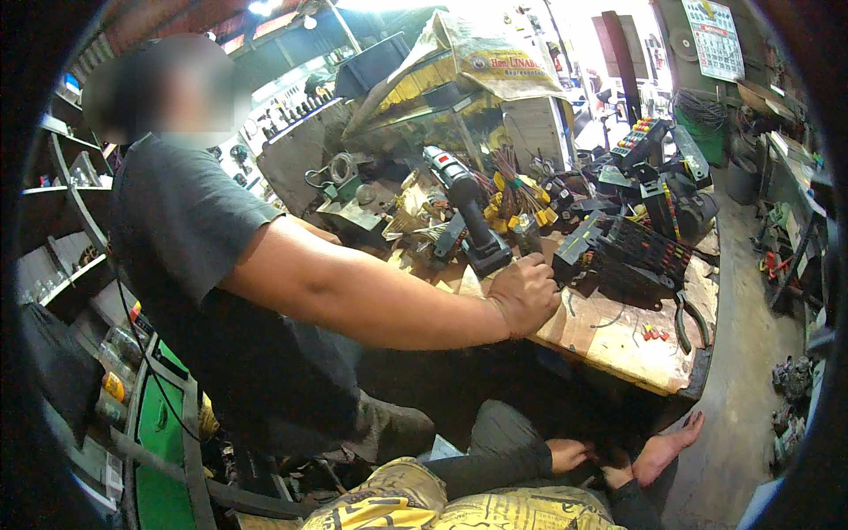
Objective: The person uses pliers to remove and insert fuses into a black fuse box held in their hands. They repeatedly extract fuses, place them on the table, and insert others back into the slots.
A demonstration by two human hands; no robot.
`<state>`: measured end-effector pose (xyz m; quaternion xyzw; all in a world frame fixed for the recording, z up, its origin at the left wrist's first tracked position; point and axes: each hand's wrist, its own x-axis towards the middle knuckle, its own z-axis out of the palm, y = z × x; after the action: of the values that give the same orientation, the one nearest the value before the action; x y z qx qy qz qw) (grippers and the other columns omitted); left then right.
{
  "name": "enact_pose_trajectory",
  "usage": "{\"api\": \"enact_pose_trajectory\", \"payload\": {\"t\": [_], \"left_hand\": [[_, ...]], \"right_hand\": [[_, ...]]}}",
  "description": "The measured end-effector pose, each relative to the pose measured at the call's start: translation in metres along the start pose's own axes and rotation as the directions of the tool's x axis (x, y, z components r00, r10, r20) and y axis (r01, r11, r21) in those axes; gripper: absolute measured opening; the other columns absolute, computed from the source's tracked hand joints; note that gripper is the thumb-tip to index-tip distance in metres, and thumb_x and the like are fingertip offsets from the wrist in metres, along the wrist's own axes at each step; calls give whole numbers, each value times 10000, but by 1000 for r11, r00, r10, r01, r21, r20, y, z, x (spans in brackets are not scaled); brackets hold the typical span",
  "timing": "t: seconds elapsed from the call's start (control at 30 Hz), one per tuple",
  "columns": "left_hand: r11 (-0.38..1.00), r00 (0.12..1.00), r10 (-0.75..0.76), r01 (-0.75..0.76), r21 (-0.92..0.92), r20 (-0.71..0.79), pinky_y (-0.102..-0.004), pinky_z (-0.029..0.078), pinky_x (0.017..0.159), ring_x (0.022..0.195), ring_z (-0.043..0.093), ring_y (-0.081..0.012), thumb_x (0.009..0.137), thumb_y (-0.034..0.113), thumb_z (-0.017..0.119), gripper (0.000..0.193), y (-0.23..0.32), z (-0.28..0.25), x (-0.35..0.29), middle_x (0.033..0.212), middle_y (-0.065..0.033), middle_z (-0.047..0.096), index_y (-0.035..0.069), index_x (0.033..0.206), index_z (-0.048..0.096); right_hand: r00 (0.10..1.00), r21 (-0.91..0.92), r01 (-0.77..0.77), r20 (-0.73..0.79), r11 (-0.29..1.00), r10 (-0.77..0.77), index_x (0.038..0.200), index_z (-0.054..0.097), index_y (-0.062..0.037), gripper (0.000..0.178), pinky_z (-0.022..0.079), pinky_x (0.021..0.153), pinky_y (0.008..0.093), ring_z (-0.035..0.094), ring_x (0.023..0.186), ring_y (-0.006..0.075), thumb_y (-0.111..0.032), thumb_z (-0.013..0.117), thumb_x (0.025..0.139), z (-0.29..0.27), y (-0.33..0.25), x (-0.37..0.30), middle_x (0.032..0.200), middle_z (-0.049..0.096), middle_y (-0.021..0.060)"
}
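My left hand [568, 455] is low in the view, at the end of a dark sleeve, beside my bent knee. Just right of it, my right hand [616, 475] is close to a bare foot [667, 452]. Shadow hides the fingers of both hands, and I cannot make out anything in them. Above them, a co-worker in a dark shirt stands at the bench and rests a hand [530, 287] on it. That hand is between a black cordless power tool [466, 208], upright on its battery, and a black fuse box [640, 252].
Pliers [691, 322] and several small red fuses [654, 333] lie by the front corner of the wooden bench [609, 340]. Wire bundles with yellow connectors [521, 199] crowd its back. A green cabinet [161, 415] stands at left; metal parts [792, 380] lie at right.
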<state>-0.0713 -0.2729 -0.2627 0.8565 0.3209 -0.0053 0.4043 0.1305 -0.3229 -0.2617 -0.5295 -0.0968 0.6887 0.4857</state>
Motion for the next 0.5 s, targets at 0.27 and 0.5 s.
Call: {"api": "enact_pose_trajectory", "payload": {"t": [0.27, 0.5], "left_hand": [[992, 993, 115, -114, -48, 26, -482, 507, 785, 929, 632, -419, 1009, 304, 491, 309, -10, 0, -1, 1014, -229, 658, 57, 1110, 648], [991, 995, 94, -90, -94, 37, -479, 502, 791, 936, 635, -424, 1006, 320, 498, 340, -11, -4, -3, 1004, -236, 660, 44, 1135, 648]], "right_hand": [[982, -323, 159, 152, 933, -115, 1305, 515, -24, 523, 368, 953, 364, 483, 1132, 190, -393, 572, 939, -28, 49, 21, 1269, 514, 72], [957, -422, 262, 229, 868, -177, 1210, 581, -23, 422, 429, 839, 344, 542, 987, 166, -337, 627, 932, -25, 59, 22, 1115, 589, 56]]}}
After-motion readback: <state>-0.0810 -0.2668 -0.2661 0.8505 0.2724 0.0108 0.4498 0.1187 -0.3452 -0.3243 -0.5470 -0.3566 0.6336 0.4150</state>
